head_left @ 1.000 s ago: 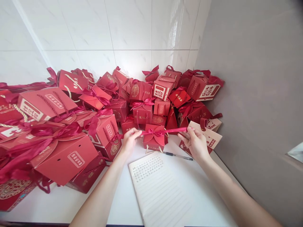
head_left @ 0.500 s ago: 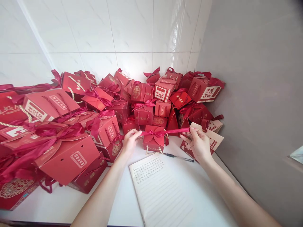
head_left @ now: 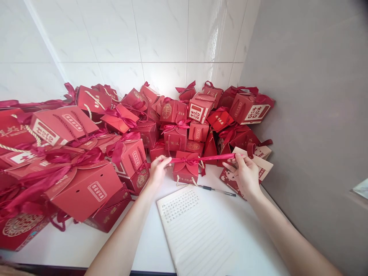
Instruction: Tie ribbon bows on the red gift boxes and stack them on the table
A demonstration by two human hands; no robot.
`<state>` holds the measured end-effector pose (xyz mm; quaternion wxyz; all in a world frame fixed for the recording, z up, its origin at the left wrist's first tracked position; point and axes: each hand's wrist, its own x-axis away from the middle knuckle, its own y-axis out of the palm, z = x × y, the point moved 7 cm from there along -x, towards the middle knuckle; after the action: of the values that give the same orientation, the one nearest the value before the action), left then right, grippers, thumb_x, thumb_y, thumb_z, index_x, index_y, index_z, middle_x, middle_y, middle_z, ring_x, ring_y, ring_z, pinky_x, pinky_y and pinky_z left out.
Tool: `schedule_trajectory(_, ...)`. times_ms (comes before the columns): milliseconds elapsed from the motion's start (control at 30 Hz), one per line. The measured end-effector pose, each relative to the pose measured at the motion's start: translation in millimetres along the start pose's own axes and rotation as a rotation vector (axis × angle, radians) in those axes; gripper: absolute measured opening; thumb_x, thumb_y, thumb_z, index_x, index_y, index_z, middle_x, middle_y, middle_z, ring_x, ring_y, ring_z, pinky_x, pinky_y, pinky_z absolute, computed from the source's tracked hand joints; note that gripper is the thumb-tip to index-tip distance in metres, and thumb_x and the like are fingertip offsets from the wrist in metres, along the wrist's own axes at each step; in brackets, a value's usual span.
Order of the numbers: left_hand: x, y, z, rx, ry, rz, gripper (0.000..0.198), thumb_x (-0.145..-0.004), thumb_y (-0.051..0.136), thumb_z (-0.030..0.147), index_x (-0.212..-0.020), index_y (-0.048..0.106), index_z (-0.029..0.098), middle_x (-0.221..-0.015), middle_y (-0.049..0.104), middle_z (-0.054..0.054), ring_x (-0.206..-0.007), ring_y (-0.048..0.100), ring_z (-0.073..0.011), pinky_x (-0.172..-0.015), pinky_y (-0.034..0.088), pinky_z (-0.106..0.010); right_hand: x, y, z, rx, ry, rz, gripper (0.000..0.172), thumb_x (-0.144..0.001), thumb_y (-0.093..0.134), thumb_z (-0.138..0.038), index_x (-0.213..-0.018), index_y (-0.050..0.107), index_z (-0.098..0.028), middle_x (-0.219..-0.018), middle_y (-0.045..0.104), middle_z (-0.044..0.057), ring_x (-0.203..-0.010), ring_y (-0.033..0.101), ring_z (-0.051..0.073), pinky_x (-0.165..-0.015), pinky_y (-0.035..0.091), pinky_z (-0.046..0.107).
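A small red gift box (head_left: 185, 172) with petal-shaped top flaps stands on the white counter (head_left: 247, 234) in front of me. A red ribbon (head_left: 214, 157) runs through its top and is stretched level to both sides. My left hand (head_left: 157, 170) pinches the ribbon's left end beside the box. My right hand (head_left: 244, 174) pinches the right end, pulled well out to the right. Gold cord handles hang at the box's foot.
An open lined notebook (head_left: 195, 228) with handwriting lies near me, a pen (head_left: 220, 190) just beyond it. Several red gift boxes (head_left: 83, 188) with ribbons are heaped to the left and along the tiled wall. A grey wall (head_left: 310, 115) closes the right side.
My right hand has drawn the ribbon's right end farther to the right, lengthening the taut span. My left hand stays by the box.
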<state>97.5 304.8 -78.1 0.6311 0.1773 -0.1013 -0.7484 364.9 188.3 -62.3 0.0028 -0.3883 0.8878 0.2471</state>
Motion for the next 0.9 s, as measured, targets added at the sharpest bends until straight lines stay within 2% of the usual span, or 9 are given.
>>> schedule_trajectory(267, -1.6, -1.8, 0.5, 0.012, 0.001, 0.014, 0.027, -0.053, 0.070, 0.029, -0.055, 0.046, 0.018, -0.054, 0.050, 0.006, -0.053, 0.050, -0.0094, -0.056, 0.041, -0.022, -0.9, -2.1, -4.0, -0.012, -0.030, 0.018, 0.038, -0.059, 0.076, -0.048, -0.058, 0.054, -0.018, -0.064, 0.051, -0.004, -0.060, 0.055, 0.008, -0.065, 0.060, 0.026)
schedule_trajectory(900, -2.8, -4.0, -2.9, 0.139, -0.050, 0.055, 0.028, -0.051, 0.073, 0.026, -0.054, 0.047, 0.017, -0.051, 0.051, 0.005, -0.051, 0.049, -0.0077, -0.053, 0.039, -0.020, 2.1, -0.2, -7.3, -0.016, -0.070, 0.010, 0.038, -0.058, 0.077, -0.047, -0.062, 0.054, -0.017, -0.060, 0.052, -0.005, -0.054, 0.054, 0.007, -0.054, 0.058, 0.023)
